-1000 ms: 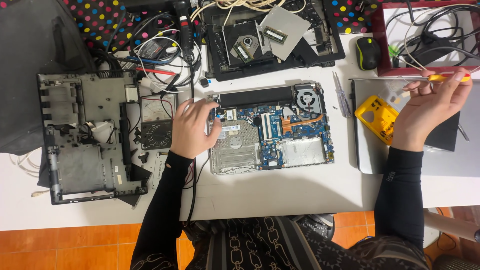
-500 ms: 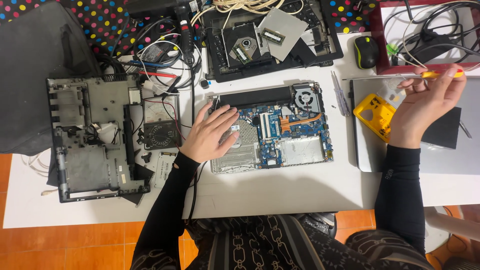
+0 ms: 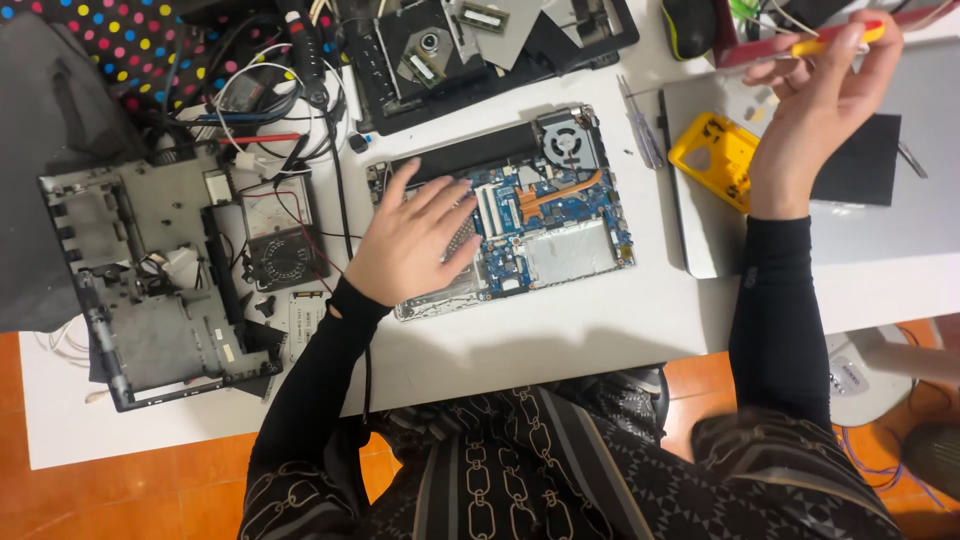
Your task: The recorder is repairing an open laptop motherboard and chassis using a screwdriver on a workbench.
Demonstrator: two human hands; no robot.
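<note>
Leftmost on the white table (image 3: 560, 340) lies a stripped grey laptop base shell (image 3: 140, 280), hollow, with only loose bits inside it. Just beside it sits an analogue multimeter (image 3: 278, 232), its red and black leads running up into a tangle of cables (image 3: 250, 90).

Next comes the person's left hand (image 3: 415, 240), laid flat with fingers spread apart on the left part of the opened laptop chassis (image 3: 510, 215). It presses rather than grips; nothing is clamped in it. The chassis lies in the middle of the table, cover already off, so that the blue circuit board (image 3: 560, 215), the copper heat pipe, the cooling fan (image 3: 567, 140) and a silver metal plate are all exposed. The board seems seated in its frame, so the opening-up looks done while the work on the board itself looks unfinished. Above it rests another black dismantled part (image 3: 480, 40) with a disc drive.

Further right, a pair of small tools (image 3: 640, 130) lies near a yellow plastic piece (image 3: 715, 160), which sits on a closed silver laptop (image 3: 900, 215). The right hand (image 3: 815, 110) is raised over that laptop, fingers closed around a yellow-handled screwdriver (image 3: 835, 40) with a red end, held well apart from the chassis.
</note>
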